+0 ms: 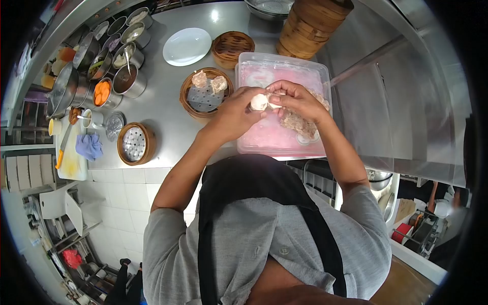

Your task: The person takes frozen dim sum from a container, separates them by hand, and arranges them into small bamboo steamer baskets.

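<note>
My left hand (pixel 234 114) has its fingers closed around a small whitish dumpling (pixel 259 102). My right hand (pixel 296 101) meets it from the other side, pinching a pale piece (pixel 275 100); whether this belongs to the same dumpling cannot be made out. Both hands are above a clear plastic container (pixel 244 63) with pink showing through it. Raw minced filling (pixel 300 124) lies on the container, partly hidden by my right hand and wrist. Left of my hands, a round bamboo steamer (pixel 189 104) holds two dumplings (pixel 209 82) on a perforated metal disc.
Behind the hands are a white plate (pixel 187 47), a bamboo lid (pixel 233 48) and stacked steamers (pixel 312 28). A small steamer (pixel 149 145) sits near the front edge. Metal pots (pixel 129 81) line the left; a knife (pixel 62 147) lies on a board, beside a blue cloth (pixel 89 146).
</note>
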Motion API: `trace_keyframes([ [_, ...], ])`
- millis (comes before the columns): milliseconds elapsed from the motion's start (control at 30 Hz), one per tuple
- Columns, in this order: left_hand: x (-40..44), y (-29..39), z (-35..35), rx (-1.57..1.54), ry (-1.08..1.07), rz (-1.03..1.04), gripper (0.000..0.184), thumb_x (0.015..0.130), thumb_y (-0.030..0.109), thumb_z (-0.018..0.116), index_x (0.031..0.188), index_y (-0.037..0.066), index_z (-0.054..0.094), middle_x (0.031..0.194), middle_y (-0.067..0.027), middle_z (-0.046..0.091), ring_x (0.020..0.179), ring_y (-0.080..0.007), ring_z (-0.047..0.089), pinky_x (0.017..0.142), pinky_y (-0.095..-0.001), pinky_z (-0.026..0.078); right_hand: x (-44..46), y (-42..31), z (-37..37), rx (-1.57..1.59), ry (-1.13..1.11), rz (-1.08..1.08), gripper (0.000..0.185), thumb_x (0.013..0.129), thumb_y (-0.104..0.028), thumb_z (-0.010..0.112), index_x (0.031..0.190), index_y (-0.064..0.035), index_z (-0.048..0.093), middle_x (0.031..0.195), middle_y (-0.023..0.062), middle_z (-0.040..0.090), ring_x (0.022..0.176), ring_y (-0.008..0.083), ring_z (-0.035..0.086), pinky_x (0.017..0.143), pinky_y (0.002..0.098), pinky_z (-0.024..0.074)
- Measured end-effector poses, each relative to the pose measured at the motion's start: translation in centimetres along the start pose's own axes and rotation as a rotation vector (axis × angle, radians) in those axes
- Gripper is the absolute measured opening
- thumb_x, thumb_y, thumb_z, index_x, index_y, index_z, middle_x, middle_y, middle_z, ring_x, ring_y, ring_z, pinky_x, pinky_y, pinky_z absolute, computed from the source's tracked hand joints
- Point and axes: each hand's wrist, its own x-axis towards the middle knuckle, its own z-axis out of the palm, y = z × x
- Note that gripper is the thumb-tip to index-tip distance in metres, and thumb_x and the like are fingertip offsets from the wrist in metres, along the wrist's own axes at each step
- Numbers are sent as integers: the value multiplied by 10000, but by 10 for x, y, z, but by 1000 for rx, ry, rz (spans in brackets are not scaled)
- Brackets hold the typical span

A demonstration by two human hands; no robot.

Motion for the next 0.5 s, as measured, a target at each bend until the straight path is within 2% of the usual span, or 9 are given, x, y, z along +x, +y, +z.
trace_keyframes([
  [33,-2,0,-1,-64,6,-72,495,852,72,696,1299,-3,497,1180,-119,574,1009,-184,601,844,-290,510,-4,2,6,-20,8,-118,406,845,-124,752,1201,-42,574,1066,14,626,923,87,588,822,261,496],
  [67,-2,0,-3,-147,-31,-229,481,869,103,715,1289,2,504,1139,-66,582,953,-98,588,809,-259,511,-8,4,14,-42,14,-234,427,839,-119,758,1212,-44,563,1064,12,625,927,84,588,824,256,496],
  [100,-4,-1,-4,-190,-5,-210,488,847,145,734,1268,11,528,1070,-75,594,900,-118,584,782,-274,506,-11,5,20,-65,17,-349,449,832,-115,763,1222,-45,552,1063,11,624,931,82,589,826,250,496],
  [167,-11,-2,-5,-275,50,-180,509,803,229,773,1227,27,577,932,-94,618,794,-159,577,728,-303,494,-13,9,29,-41,54,-342,437,807,-78,777,1188,-37,567,1068,12,623,968,74,583,826,244,494],
  [267,-18,17,-19,-171,-116,-292,445,885,90,704,1270,-17,506,1061,-50,620,949,-95,596,818,-260,509,-13,10,38,-95,73,-372,408,797,-52,775,1158,-27,586,1041,13,633,954,69,587,813,245,497],
  [333,-23,17,-21,-202,-128,-258,439,888,80,697,1271,-18,506,1067,-52,626,966,-98,597,826,-260,507,-17,4,44,-191,96,-383,373,793,-37,771,1127,-20,606,1007,14,644,928,67,594,799,237,498],
  [500,-33,21,-24,-311,-119,-234,424,892,69,687,1269,-17,514,1095,-60,627,985,-105,599,846,-271,504,-18,4,55,-26,66,-350,333,792,-26,766,1097,-7,633,975,39,673,889,82,625,797,250,526],
])
